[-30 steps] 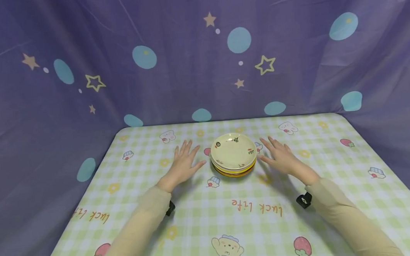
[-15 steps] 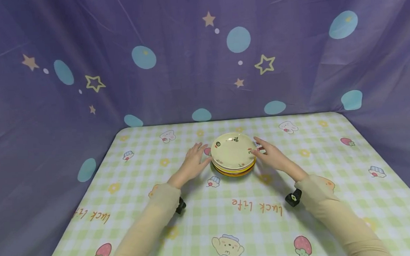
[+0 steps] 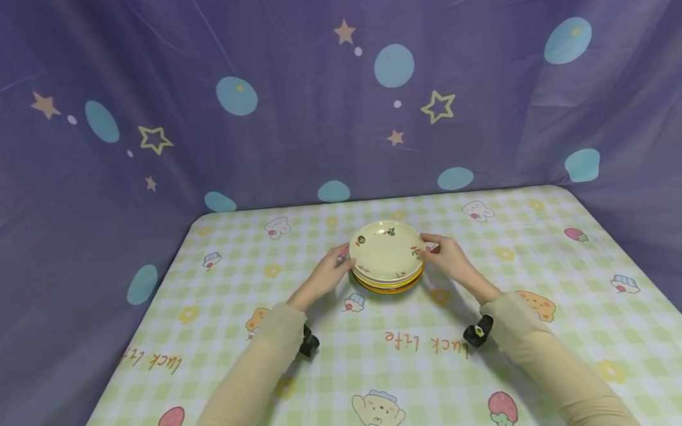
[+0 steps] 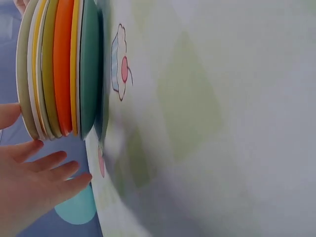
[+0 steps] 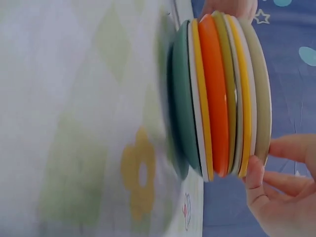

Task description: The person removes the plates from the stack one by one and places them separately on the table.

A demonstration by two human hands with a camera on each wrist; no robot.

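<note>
A stack of several plates (image 3: 387,262) sits in the far middle of the table; a cream plate with small pictures (image 3: 386,249) lies on top. My left hand (image 3: 336,259) grips the top plate's left rim and my right hand (image 3: 435,250) its right rim. In the left wrist view the stack (image 4: 59,69) stands edge-on, with my left hand (image 4: 19,133) at its rim, thumb on the cream plate and fingers (image 4: 49,165) beside the edge. In the right wrist view my right hand (image 5: 266,157) pinches the upper rim of the stack (image 5: 217,94).
The table carries a green checked cloth (image 3: 384,365) printed with cartoons and "luck life". A purple curtain with stars and dots (image 3: 334,91) closes off the back and both sides. Black wrist mounts (image 3: 309,343) (image 3: 477,331) hang under both sleeves.
Both hands have moved inward from flat on the cloth beside the stack to its rim, and their fingers have curled onto the top plate. The stack has not moved.
</note>
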